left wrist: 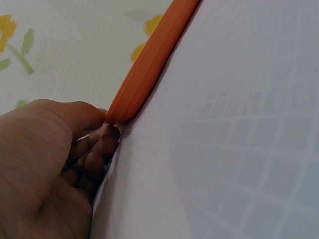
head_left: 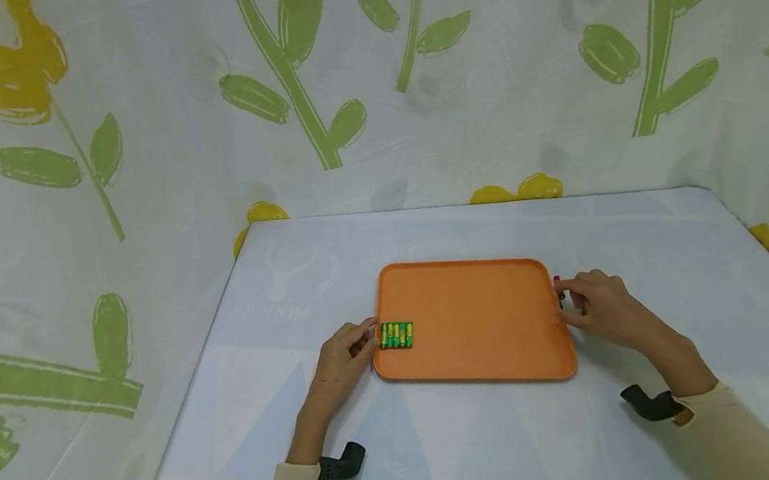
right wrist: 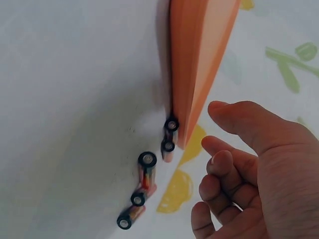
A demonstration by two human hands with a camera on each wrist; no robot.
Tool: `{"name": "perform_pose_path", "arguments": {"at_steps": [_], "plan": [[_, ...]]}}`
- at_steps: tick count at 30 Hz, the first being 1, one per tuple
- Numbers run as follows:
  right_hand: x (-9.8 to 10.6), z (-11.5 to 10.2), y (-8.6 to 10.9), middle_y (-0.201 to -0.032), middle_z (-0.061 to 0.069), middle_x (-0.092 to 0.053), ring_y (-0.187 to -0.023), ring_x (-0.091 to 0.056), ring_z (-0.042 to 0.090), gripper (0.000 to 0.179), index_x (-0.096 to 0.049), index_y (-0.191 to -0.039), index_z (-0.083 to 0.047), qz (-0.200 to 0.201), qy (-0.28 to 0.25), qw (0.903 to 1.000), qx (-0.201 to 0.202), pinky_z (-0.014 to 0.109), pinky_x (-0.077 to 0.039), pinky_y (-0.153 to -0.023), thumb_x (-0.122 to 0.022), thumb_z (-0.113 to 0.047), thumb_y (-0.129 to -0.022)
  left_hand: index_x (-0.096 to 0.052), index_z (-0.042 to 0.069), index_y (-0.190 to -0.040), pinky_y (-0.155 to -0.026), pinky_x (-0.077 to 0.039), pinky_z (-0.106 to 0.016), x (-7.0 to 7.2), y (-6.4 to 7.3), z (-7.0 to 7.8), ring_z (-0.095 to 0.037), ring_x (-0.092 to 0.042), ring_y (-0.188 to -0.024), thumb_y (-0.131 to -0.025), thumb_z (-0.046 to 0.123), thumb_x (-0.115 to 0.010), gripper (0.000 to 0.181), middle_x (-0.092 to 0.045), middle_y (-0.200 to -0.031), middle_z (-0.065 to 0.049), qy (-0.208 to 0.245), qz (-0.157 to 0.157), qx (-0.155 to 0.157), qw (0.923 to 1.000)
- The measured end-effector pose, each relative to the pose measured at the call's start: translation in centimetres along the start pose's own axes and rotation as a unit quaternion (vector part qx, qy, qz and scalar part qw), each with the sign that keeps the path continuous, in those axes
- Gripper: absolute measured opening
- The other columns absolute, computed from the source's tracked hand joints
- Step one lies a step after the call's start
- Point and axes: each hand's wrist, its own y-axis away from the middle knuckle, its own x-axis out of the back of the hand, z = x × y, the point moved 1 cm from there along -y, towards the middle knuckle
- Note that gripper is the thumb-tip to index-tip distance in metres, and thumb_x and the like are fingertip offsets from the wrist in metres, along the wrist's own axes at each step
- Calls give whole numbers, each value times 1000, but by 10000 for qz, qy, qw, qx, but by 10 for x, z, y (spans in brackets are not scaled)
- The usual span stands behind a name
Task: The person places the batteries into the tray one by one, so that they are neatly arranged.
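Observation:
An orange tray (head_left: 475,317) lies on the table. In its left part, several green-and-yellow batteries (head_left: 397,335) stand side by side in a row. My left hand (head_left: 343,365) pinches the tray's left rim; in the left wrist view the thumb (left wrist: 89,114) is at the edge with fingertips beneath. At the tray's right edge, my right hand (head_left: 601,309) has its thumb and forefinger spread, with nothing between them in the right wrist view. Several dark-ended, reddish batteries (right wrist: 147,172) lie on the table along that edge, mostly hidden by the right hand in the head view.
A pale table (head_left: 442,459) with faint triangle patterns carries the tray. White cloth (head_left: 472,131) with yellow flowers and green leaves hangs behind and at both sides. Black wrist straps (head_left: 341,465) sit near both beige sleeves.

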Motion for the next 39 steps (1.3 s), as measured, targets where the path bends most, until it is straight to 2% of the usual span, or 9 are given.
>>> {"name": "perform_pose_path", "arguments": {"at_steps": [4, 8, 16, 20, 27, 34, 39], "plan": [[2, 7, -2, -72, -3, -43, -79, -42, 21, 23, -67, -102, -2, -207, 9, 9997, -106, 38, -25, -67, -80, -11, -84, -64, 11, -137, -68, -45, -24, 0, 0, -1, -12, -51, -79, -98, 17, -67, 39, -60, -95, 5, 42, -46, 74, 10000], [3, 12, -4, -72, -2, -43, -78, -41, 20, 30, -68, -110, -1, -476, -78, 9986, -194, 38, -25, -68, -80, -9, -84, -63, 11, -137, -68, -46, -25, 1, 1, 0, -12, -52, -79, -99, 16, -67, 39, -60, -96, 5, 40, -70, 58, 10000], [3, 19, -9, -72, -3, -41, -75, -40, 18, 30, -65, -104, -3, -839, 46, 9964, -149, 38, -24, -66, -83, -11, -81, -63, 10, -137, -67, -46, -24, 0, 2, 2, -11, -51, -79, -99, 18, -66, 39, -59, -95, 5, 24, -61, 31, 10000], [2, 21, -14, -73, -4, -41, -76, -40, 18, 33, -66, -107, -3, -981, 263, 9948, -88, 37, -25, -66, -83, -15, -82, -63, 8, -137, -67, -45, -25, 0, 2, 3, -12, -51, -78, -98, 16, -67, 39, -59, -93, 4, -9, 22, -105, 9999], [3, 19, -22, -75, -3, -42, -76, -41, 18, 33, -65, -109, -4, -1269, 337, 9912, -162, 36, -27, -64, -82, -17, -83, -63, 11, -137, -67, -45, -25, 0, 1, 2, -11, -51, -78, -98, 18, -68, 40, -59, -93, 5, 13, 9, -5, 10000], [1, 20, -26, -75, -2, -42, -79, -41, 21, 29, -66, -106, -5, -1278, 289, 9912, -188, 37, -27, -65, -81, -16, -84, -63, 11, -137, -68, -45, -24, 1, 1, 0, -13, -51, -79, -98, 17, -67, 40, -59, -93, 5, 124, -9, -13, 9999], [3, 19, -25, -75, -2, -45, -81, -43, 22, 32, -68, -105, -4, -1220, 351, 9916, -255, 38, -29, -67, -83, -19, -80, -64, 10, -137, -67, -45, -24, 1, 1, -1, -12, -51, -78, -98, 16, -67, 39, -59, -94, 5, 141, 15, -49, 9999]]}}
